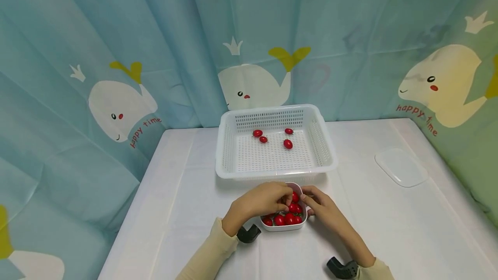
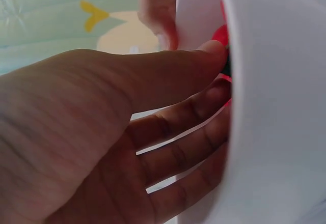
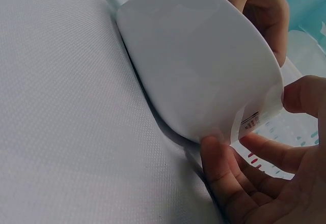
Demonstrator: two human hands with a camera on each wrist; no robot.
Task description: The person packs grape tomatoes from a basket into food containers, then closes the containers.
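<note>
A small white container [image 1: 283,228] with cherry tomatoes [image 1: 289,218] in it stands on the table in front of the basket. My left hand [image 1: 261,202] reaches over its left rim. In the left wrist view, the left thumb and index finger pinch a red cherry tomato [image 2: 220,34] with a bit of green beside it, partly hidden by the rim. My right hand [image 1: 324,209] grips the container's right side. In the right wrist view, its thumb lies at the rim and its fingers rest against the outer wall, near a printed label [image 3: 249,121].
Behind the container is a white perforated basket [image 1: 274,172] with several cherry tomatoes [image 1: 288,144] spread on its floor. A clear, flat lid [image 1: 402,167] lies at the right of the white-covered table [image 1: 194,176]. A blue whale-print curtain [image 1: 175,33] hangs behind.
</note>
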